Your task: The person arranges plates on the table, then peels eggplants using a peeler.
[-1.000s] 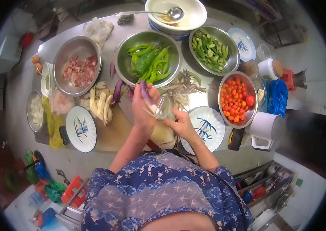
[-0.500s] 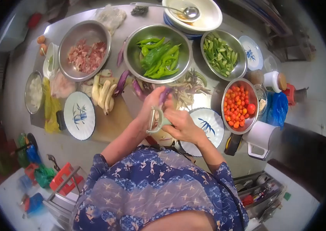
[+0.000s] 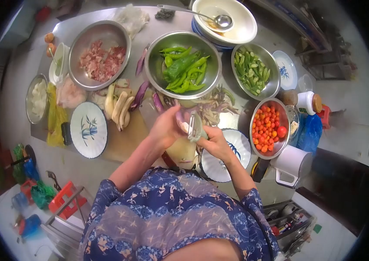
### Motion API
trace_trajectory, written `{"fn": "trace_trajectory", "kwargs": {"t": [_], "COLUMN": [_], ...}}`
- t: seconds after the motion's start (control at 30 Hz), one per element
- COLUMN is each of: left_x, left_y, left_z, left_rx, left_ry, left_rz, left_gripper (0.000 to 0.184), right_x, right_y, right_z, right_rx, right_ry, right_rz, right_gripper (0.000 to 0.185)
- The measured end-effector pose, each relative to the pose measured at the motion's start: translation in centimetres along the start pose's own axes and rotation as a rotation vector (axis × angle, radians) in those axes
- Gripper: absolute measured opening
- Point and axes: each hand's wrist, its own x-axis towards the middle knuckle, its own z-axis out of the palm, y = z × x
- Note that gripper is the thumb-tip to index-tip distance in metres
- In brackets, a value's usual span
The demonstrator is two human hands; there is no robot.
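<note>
My left hand [image 3: 166,127] is closed around a purple eggplant [image 3: 180,119], most of which the fingers hide. In my right hand [image 3: 216,142] is a pale green peeler [image 3: 196,127], its blade end close beside the eggplant; whether they touch I cannot tell. Several peeled eggplants [image 3: 121,109] lie on the cutting board [image 3: 125,138] to the left. Unpeeled purple eggplants [image 3: 140,94] rest just beyond my left hand. Strips of eggplant peel [image 3: 215,105] are heaped beyond my right hand.
Metal bowls hold meat [image 3: 101,61], green peppers [image 3: 184,69], cut okra [image 3: 254,71] and cherry tomatoes [image 3: 268,128]. White plates [image 3: 88,145] flank the board. A ladle [image 3: 223,21] rests in a white bowl [image 3: 247,19]. A white pitcher [image 3: 292,163] stands at the right edge.
The peeler has moved right, away from my left hand, and turned more upright. My right hand has shifted slightly right and down. The view has shifted a little.
</note>
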Motion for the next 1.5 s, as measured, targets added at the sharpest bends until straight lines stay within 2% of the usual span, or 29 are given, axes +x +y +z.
{"fn": "trace_trajectory", "kwargs": {"t": [0.03,0.1,0.13,0.2,0.23,0.27,0.33,0.37,0.43,0.53,0.6,0.63,0.7,0.73,0.8,0.83,0.9,0.97,1.03,1.07,1.13,1.17,1.23,1.3,1.37,1.5], "left_x": [0.2,0.4,0.0,0.0,0.0,0.1,0.5,0.5,0.0,-0.9,-1.1,-1.2,-0.8,-1.3,-2.0,-2.3,-3.1,-3.6,-4.2,-4.4,-4.8,-5.0,-5.1,-5.3,-5.6,-5.7], "left_y": [0.4,1.0,1.1,1.1,1.1,1.0,0.5,0.2,0.0,0.4,1.1,1.6,2.2,2.5,3.2,3.4,3.5,3.2,2.8,2.5,1.9,1.5,0.7,0.2,-0.5,-1.6], "left_z": [-0.6,-1.4,-0.7,-0.5,-0.4,-0.5,-0.5,-0.6,-0.6,-1.1,-1.9,-2.4,-5.0,-5.8,-8.1,-9.1,-11.2,-13.0,-14.1,-14.8,-15.9,-16.2,-16.6,-17.3,-18.3,-19.9], "left_rx": [0.008,0.185,0.235,0.238,0.237,0.244,0.257,0.265,0.504,0.606,0.532,0.456,0.414,0.349,0.234,0.234,0.091,0.017,-0.092,-0.101,-0.118,-0.125,-0.154,-0.197,-0.240,-0.335], "left_ry": [0.001,-0.151,-0.101,-0.103,-0.095,-0.098,-0.137,-0.143,-0.067,-0.136,-0.123,-0.120,-0.141,-0.081,0.009,0.012,0.047,0.041,0.112,0.125,0.165,0.175,0.204,0.220,0.232,0.215], "left_rz": [-0.005,0.382,0.503,0.457,0.415,0.409,0.518,0.505,0.589,0.663,0.628,0.600,0.603,0.611,0.628,0.632,0.579,0.573,0.591,0.601,0.619,0.623,0.639,0.636,0.627,0.572], "left_gripper": [0.028,0.028,0.029,0.024,0.020,0.020,0.020,0.020,0.020,0.018,0.018,0.018,0.018,0.018,0.019,0.019,0.020,0.020,0.019,0.019,0.019,0.019,0.019,0.019,0.019,0.017], "right_x": [-0.2,-0.6,-0.8,-0.8,-0.7,-0.6,-0.1,-0.1,0.0,-0.4,-0.7,-0.5,0.2,0.3,0.4,0.6,1.1,1.2,1.5,1.4,0.6,0.4,0.3,0.5,0.2,-1.3], "right_y": [0.4,1.3,2.0,3.1,3.3,3.4,3.2,3.6,4.0,3.8,4.7,5.5,6.4,6.4,6.2,7.1,9.0,9.2,8.0,8.6,9.3,9.4,8.9,9.9,11.2,8.9], "right_z": [0.4,1.4,2.1,3.0,3.3,3.7,4.3,4.5,4.8,4.1,3.6,3.5,3.1,2.7,1.4,1.0,0.9,1.8,3.9,5.2,9.0,10.3,11.8,11.9,11.7,7.8], "right_rx": [0.127,0.182,0.418,0.797,0.800,0.966,1.320,1.326,1.264,1.090,0.806,0.807,0.154,0.154,-0.556,-0.555,-0.880,-0.990,-1.180,-1.111,-0.826,-0.823,-0.900,-0.943,-0.919,-0.760], "right_ry": [0.107,0.122,0.153,0.146,0.153,0.188,0.226,0.241,0.235,0.230,0.219,0.218,0.332,0.330,0.525,0.522,0.496,0.451,0.579,0.496,0.181,0.169,-0.135,-0.177,-0.095,0.049], "right_rz": [0.065,0.132,0.198,0.250,0.246,0.288,0.354,0.347,0.321,0.335,0.309,0.311,0.064,0.062,0.188,0.185,-0.043,-0.055,-0.258,-0.319,-0.256,-0.258,-0.078,-0.083,-0.007,-0.040], "right_gripper": [0.015,0.017,0.020,0.028,0.028,0.029,0.030,0.030,0.025,0.018,0.019,0.019,0.029,0.029,0.043,0.043,0.054,0.053,0.049,0.047,0.056,0.056,0.061,0.061,0.056,0.053]}}
